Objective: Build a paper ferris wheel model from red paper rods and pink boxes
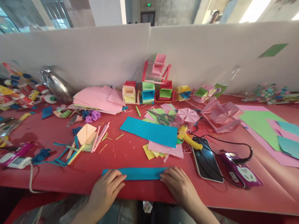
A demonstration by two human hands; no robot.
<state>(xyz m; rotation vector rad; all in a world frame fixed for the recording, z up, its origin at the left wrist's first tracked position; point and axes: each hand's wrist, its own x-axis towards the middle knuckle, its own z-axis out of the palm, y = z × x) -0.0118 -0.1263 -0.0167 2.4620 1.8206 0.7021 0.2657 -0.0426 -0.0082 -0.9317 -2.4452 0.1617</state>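
Note:
A narrow blue paper strip [143, 174] lies crosswise near the front edge of the red table. My left hand [109, 184] is closed on its left end, fingers together and pressing on the paper. At the strip's right end, my right hand [177, 183] grips the paper in the same way. Beyond the strip, a wider blue sheet [149, 130] lies at a slant over pink paper [171, 150] and yellow pieces [149, 153].
A yellow glue gun [190, 140], a phone [206, 161] with black cables across it and a purple power strip [243, 171] are on the right. Pink sheets [95, 98] and folded paper boxes [148, 91] stand along the white partition [105, 56].

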